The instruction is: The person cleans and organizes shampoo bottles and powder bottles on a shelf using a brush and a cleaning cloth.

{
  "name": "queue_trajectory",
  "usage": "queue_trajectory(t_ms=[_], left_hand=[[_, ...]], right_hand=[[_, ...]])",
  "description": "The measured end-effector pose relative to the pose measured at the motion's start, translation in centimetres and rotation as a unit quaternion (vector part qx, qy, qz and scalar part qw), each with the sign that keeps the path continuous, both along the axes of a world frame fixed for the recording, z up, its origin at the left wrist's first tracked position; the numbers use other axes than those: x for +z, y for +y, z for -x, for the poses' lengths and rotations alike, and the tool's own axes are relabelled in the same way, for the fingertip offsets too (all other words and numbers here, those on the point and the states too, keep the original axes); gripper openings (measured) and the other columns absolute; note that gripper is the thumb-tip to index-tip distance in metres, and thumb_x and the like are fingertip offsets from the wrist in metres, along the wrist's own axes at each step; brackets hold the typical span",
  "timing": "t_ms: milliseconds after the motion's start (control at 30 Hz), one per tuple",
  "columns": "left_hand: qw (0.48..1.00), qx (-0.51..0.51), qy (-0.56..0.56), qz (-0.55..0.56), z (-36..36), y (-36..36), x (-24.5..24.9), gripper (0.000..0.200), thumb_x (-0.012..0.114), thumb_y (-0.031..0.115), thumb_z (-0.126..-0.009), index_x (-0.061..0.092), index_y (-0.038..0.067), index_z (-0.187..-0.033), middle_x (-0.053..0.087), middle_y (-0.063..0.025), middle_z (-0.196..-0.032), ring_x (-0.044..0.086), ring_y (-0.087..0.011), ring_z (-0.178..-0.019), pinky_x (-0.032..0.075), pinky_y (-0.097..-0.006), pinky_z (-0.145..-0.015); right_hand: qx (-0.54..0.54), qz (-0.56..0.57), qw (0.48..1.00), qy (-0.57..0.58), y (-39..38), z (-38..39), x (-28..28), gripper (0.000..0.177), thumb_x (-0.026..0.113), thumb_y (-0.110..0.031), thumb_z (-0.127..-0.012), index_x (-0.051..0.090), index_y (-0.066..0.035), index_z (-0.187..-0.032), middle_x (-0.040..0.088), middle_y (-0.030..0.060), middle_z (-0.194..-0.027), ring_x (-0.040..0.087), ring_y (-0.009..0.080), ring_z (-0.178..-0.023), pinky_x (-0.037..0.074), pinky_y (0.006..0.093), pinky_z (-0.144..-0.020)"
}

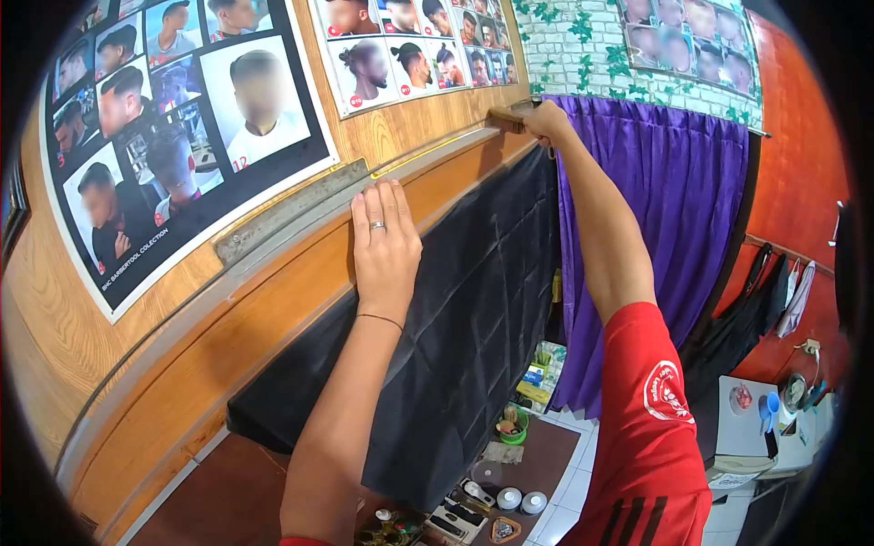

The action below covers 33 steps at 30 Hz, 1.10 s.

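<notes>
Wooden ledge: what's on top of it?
On the wooden ledge, the left hand lies flat near the middle; the right hand holds a brown, block-like object at the far end. Whatever is beneath the left palm and fingers is covered.

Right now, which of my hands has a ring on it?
Your left hand, against the orange-brown board: a silver ring shows on one finger. Your right hand, gripping a brown tool, shows none.

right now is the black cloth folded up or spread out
Spread out: the black cloth hangs as a broad sheet below the wooden board, with creases across it.
</notes>
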State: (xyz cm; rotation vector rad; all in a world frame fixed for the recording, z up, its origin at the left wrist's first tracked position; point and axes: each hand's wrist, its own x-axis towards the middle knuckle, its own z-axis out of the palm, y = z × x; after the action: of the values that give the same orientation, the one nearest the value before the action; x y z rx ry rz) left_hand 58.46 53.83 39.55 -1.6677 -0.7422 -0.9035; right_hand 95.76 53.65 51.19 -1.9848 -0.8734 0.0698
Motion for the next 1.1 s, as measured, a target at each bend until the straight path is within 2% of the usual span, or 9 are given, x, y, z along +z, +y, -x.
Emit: queue_trajectory(t_ms=[100, 200, 333, 500, 567, 700, 833, 967, 1100], left_hand=[[1.000, -0.008, -0.002, -0.002, 0.0, 0.1, -0.1, 0.101, 0.087, 0.040, -0.059, 0.046, -0.008, -0.138, 0.051, -0.0183, -0.135, 0.045, -0.0316, -0.130, 0.029, -0.0438, -0.117], [1.000, -0.006, -0.001, -0.007, 0.1, 0.3, -0.1, 0.102, 0.088, 0.040, -0.058, 0.046, -0.008, -0.138, 0.051, -0.0186, -0.135, 0.046, -0.0322, -0.130, 0.030, -0.0441, -0.116], [1.000, -0.005, -0.002, 0.001, -0.1, 0.2, -0.1, 0.102, 0.088, 0.039, -0.057, 0.047, -0.008, -0.138, 0.051, -0.0186, -0.136, 0.045, -0.0317, -0.130, 0.030, -0.0445, -0.116], [1.000, -0.004, -0.002, -0.006, -0.1, 0.3, -0.1, 0.103, 0.088, 0.039, -0.057, 0.046, -0.008, -0.138, 0.052, -0.0185, -0.136, 0.046, -0.0320, -0.131, 0.030, -0.0448, -0.116], [1.000, -0.002, 0.000, -0.001, -0.1, 0.4, -0.2, 0.103, 0.088, 0.039, -0.057, 0.046, -0.008, -0.139, 0.052, -0.0186, -0.136, 0.046, -0.0321, -0.131, 0.030, -0.0449, -0.116], [1.000, -0.008, 0.000, -0.005, 0.0, 0.5, -0.3, 0.104, 0.088, 0.039, -0.057, 0.045, -0.008, -0.139, 0.051, -0.0193, -0.136, 0.045, -0.0327, -0.131, 0.030, -0.0455, -0.116], [1.000, -0.006, 0.001, -0.007, -0.1, 0.4, -0.2, 0.105, 0.088, 0.039, -0.056, 0.044, -0.008, -0.139, 0.050, -0.0188, -0.136, 0.045, -0.0327, -0.130, 0.030, -0.0456, -0.116], [1.000, -0.016, -0.004, -0.004, 0.0, 0.3, -0.2, 0.104, 0.088, 0.038, -0.056, 0.044, -0.008, -0.139, 0.049, -0.0185, -0.135, 0.044, -0.0324, -0.130, 0.030, -0.0453, -0.116], [1.000, -0.022, -0.013, -0.011, -0.4, 0.7, -0.3, 0.104, 0.088, 0.040, -0.056, 0.045, -0.007, -0.138, 0.049, -0.0182, -0.135, 0.044, -0.0320, -0.129, 0.031, -0.0452, -0.116]], right_hand=[[-0.223, -0.096, 0.928, -0.281, 0.1, 1.2, -1.9, 0.027, 0.061, -0.020, -0.081, 0.072, 0.002, -0.094, 0.073, 0.0194, -0.088, 0.073, 0.0320, -0.080, 0.059, 0.0401, -0.073], [-0.082, -0.159, 0.983, -0.030, 0.6, -1.1, -1.4, 0.032, 0.067, -0.024, -0.079, 0.071, 0.005, -0.092, 0.071, 0.0190, -0.078, 0.072, 0.0325, -0.064, 0.059, 0.0383, -0.064], [-0.129, -0.083, 0.980, -0.126, 1.6, -1.6, -1.5, 0.025, 0.066, -0.020, -0.077, 0.070, 0.004, -0.080, 0.069, 0.0159, -0.072, 0.068, 0.0267, -0.056, 0.054, 0.0384, -0.052], [-0.077, -0.128, 0.989, -0.021, 2.7, -2.0, -1.2, 0.031, 0.068, -0.025, -0.078, 0.070, 0.004, -0.090, 0.071, 0.0227, -0.082, 0.073, 0.0364, -0.072, 0.059, 0.0400, -0.065], [-0.200, -0.070, 0.963, -0.163, 2.2, -0.7, -1.6, 0.031, 0.066, -0.023, -0.081, 0.072, -0.002, -0.102, 0.071, 0.0214, -0.106, 0.069, 0.0343, -0.103, 0.056, 0.0423, -0.085], [-0.046, -0.031, 0.998, -0.018, 1.6, -1.7, -1.1, 0.042, 0.066, -0.028, -0.083, 0.068, -0.003, -0.116, 0.064, 0.0229, -0.124, 0.062, 0.0376, -0.117, 0.052, 0.0441, -0.095], [-0.204, -0.053, 0.965, -0.156, -1.5, 0.4, -2.3, 0.037, 0.061, -0.022, -0.087, 0.067, -0.005, -0.119, 0.065, 0.0238, -0.120, 0.062, 0.0444, -0.111, 0.052, 0.0511, -0.092], [-0.231, -0.173, 0.950, -0.117, -3.4, -5.3, -14.5, 0.038, 0.050, -0.032, -0.095, 0.067, -0.002, -0.111, 0.064, 0.0289, -0.115, 0.062, 0.0456, -0.108, 0.051, 0.0537, -0.089], [-0.140, -0.251, 0.949, -0.126, -17.1, 1.7, -39.4, 0.038, 0.052, -0.031, -0.100, 0.065, 0.002, -0.115, 0.068, 0.0233, -0.105, 0.067, 0.0351, -0.097, 0.051, 0.0416, -0.085]])
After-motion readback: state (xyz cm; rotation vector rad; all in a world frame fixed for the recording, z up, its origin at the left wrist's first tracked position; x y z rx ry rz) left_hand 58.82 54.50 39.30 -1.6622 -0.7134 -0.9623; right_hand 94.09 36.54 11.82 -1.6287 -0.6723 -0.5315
